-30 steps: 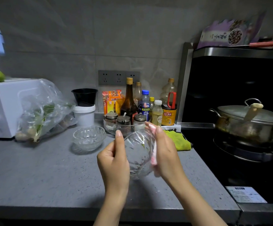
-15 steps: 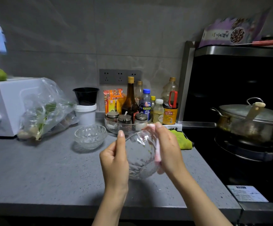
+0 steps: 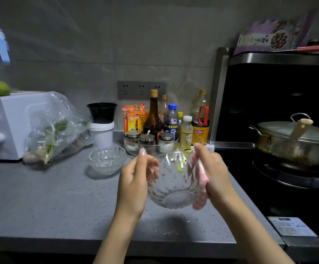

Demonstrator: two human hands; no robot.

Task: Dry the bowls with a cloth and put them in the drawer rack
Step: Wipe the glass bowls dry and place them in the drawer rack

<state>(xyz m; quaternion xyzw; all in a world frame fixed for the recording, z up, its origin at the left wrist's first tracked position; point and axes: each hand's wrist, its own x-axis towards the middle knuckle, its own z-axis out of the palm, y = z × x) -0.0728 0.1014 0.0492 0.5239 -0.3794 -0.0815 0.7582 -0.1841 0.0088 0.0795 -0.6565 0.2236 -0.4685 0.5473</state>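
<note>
A clear cut-glass bowl (image 3: 171,184) is held above the grey counter (image 3: 50,202), tilted with its mouth away from me. My left hand (image 3: 135,183) grips its left rim, thumb up and fingers inside. My right hand (image 3: 213,176) holds a pink and white cloth (image 3: 200,180) and presses it against the bowl's right wall. A second, smaller glass bowl (image 3: 107,160) stands upright on the counter to the left. No drawer rack is in view.
Behind the bowls stand sauce bottles (image 3: 153,117), a glass tray of spice jars (image 3: 147,141) and a white tub (image 3: 101,133) with a black cup on it. At the left are a white appliance (image 3: 6,124) and a plastic bag of greens (image 3: 55,128). A lidded pot (image 3: 295,140) sits on the stove at the right.
The bowl has turned in my hands so its base now faces me more. My right hand has slid the cloth along the bowl's right side. The small bowl has not moved.
</note>
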